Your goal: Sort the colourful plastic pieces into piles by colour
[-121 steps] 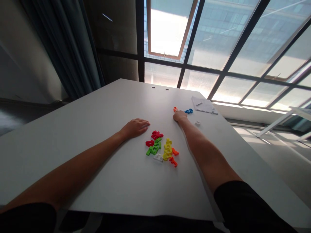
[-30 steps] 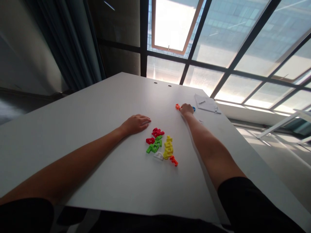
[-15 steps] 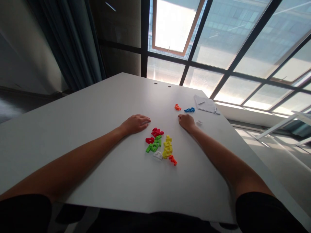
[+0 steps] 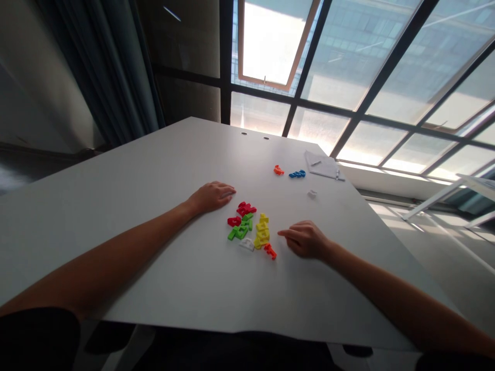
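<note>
My left hand lies flat on the white table with its fingers stretched out, holding nothing. Just to its right is a cluster of small plastic pieces: red pieces, green pieces, yellow pieces, a white piece and an orange piece. On the right side of that cluster is my right hand, empty, its index finger extended toward the yellow pieces without touching them and the other fingers partly bent.
Farther back on the table lie more orange pieces, blue pieces and a white piece. A clear plastic bag or sleeve rests near the right edge. Windows stand beyond, and a curtain hangs at left.
My right hand has come back toward me from beside the blue pieces to the right of the yellow ones, its index finger now extended. My left hand stays in place.
</note>
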The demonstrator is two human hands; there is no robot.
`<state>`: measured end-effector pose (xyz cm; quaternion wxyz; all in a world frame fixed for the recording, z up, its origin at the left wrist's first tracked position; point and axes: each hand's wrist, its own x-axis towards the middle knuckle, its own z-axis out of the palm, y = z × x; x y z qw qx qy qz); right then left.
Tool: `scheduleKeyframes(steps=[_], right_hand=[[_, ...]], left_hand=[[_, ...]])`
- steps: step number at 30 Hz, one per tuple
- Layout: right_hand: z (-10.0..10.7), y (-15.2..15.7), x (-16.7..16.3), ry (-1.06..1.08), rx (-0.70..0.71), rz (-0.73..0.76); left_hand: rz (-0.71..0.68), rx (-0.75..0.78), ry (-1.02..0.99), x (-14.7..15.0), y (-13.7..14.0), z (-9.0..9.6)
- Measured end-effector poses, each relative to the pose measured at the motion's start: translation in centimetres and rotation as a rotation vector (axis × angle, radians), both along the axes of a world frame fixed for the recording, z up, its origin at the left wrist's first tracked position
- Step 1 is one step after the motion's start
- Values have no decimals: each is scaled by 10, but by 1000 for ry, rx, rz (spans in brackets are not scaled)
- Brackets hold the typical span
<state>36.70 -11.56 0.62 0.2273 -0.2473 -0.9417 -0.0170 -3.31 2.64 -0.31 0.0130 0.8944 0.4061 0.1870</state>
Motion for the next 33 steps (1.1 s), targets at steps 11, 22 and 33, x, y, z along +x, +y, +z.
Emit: scheduleKeyframes(steps=[11, 22, 33], right_hand=[[16, -32, -18, 72, -235, 190], [3, 57, 26, 162, -159, -340], [15, 116, -12, 45, -207, -634]], left_hand=[[-4, 9, -18, -1, 2, -2], [0, -1, -5, 0, 0, 2], [-6, 0, -23, 0, -3, 3]])
